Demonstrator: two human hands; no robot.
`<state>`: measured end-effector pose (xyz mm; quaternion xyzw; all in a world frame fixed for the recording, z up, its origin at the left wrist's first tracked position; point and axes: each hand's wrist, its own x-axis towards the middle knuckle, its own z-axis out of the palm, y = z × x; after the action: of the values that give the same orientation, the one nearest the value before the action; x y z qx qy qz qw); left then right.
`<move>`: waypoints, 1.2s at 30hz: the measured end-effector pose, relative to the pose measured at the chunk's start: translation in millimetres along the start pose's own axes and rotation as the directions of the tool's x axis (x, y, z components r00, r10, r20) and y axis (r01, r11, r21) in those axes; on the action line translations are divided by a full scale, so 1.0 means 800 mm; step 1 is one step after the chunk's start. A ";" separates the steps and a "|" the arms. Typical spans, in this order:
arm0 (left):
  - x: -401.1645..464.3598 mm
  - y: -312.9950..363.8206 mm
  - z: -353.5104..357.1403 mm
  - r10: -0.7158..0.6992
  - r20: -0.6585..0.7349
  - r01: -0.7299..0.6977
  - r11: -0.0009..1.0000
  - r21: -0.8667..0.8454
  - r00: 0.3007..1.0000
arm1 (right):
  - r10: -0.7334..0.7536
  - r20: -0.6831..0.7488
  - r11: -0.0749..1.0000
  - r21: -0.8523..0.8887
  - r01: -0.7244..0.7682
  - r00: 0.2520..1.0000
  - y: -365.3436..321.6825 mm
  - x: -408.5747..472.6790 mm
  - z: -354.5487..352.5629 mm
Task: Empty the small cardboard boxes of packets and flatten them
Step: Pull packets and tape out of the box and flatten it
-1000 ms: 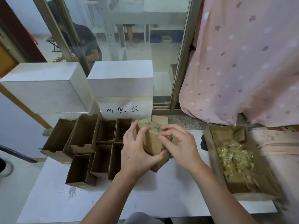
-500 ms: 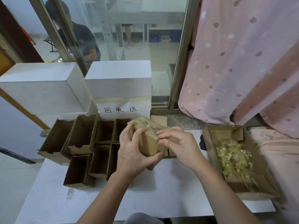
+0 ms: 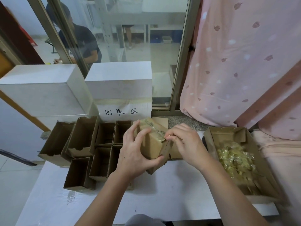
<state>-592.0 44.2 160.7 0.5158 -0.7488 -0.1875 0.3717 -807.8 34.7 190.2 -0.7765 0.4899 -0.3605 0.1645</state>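
Several empty open cardboard boxes (image 3: 91, 144), tops up, stand packed together left of the sealed box, on the left part of the white table (image 3: 171, 190). Behind them, two white closed cartons (image 3: 48, 88) sit side by side; a handwritten paper label (image 3: 121, 111) is fixed below the right-hand carton, just behind the sealed box.

Left hand (image 3: 135, 154) grips the sealed small cardboard box (image 3: 152, 144): fingers spread over its left face and top edge, thumb curled under the near lower corner. Box is tilted, raised off the table, roughly mid-table at the back edge of the work area. A taped seam with print runs along its top.

Right hand (image 3: 184, 144) is at the box's right upper edge, fingers curled and pressed together, tips pinching at the end of the clear tape strip (image 3: 160, 136); whether the tape end is actually lifted is unclear, as the frame is soft there.

Right of the sealed box, well apart from it, lies an open flat cardboard tray (image 3: 210, 141) holding a loose heap of yellowish clear-wrapped packets (image 3: 236, 160). Beyond the tray, a pink patterned curtain (image 3: 236, 70) hangs down to table level.
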 end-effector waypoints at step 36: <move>0.012 -0.016 0.020 0.186 -0.263 -0.107 0.952 0.287 0.947 | 0.390 -0.053 0.863 0.368 -0.345 0.919 -0.023 0.012 0.037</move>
<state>-597.8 28.7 145.5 0.5254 -0.7420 0.0208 0.4160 -772.5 31.8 184.9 -0.6025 0.5659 -0.4521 0.3352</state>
